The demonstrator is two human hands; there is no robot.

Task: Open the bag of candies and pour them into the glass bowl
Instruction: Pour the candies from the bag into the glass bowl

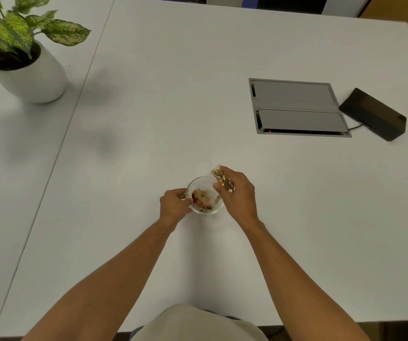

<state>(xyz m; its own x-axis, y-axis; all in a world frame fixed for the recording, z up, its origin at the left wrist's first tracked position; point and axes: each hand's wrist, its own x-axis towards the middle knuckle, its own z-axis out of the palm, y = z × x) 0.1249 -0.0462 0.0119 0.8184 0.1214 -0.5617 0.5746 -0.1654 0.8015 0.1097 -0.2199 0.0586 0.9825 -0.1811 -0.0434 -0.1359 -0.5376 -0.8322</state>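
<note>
Candy bag (223,180): gripped by right hand (238,195), long axis tilted down-left, mouth over glass bowl (216,210). Left hand (174,203) clasps the bowl's rim. Potted plant (23,52) well apart on surface (173,107).

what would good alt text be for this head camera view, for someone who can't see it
Seen from above, a person's right hand tips a clear plastic bag of gold-wrapped candies over a small round glass bowl while the left hand holds its rim; some candies already lie inside. The bowl sits on a white table, with a potted green plant far left.

No legible text or labels anywhere.
</note>
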